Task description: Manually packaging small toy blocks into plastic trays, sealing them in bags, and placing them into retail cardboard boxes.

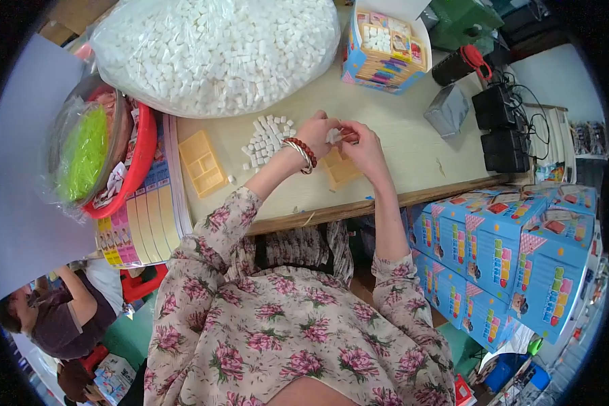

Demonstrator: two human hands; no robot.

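Observation:
My two hands meet above the near part of the table. In my left hand [314, 134], bracelets at its wrist, the fingers are curled round some small white pieces [333, 136]. The fingers of my right hand [365, 152] are pinched together at the same pieces; their exact shape is partly hidden. Below my hands lies a light orange compartment tray [342, 172], partly covered by them. Left of my left hand, small white blocks [264, 143] are spread in a loose pile. A second orange tray [201, 164] with several compartments lies farther left.
A big clear bag of white blocks [216, 51] fills the back left. Behind my right hand stands an open box of packed trays [386, 57]. Blue cartons [480, 250] are stacked at right; a red basin [145, 152] is at left. A black bottle [453, 66] stands at the back right.

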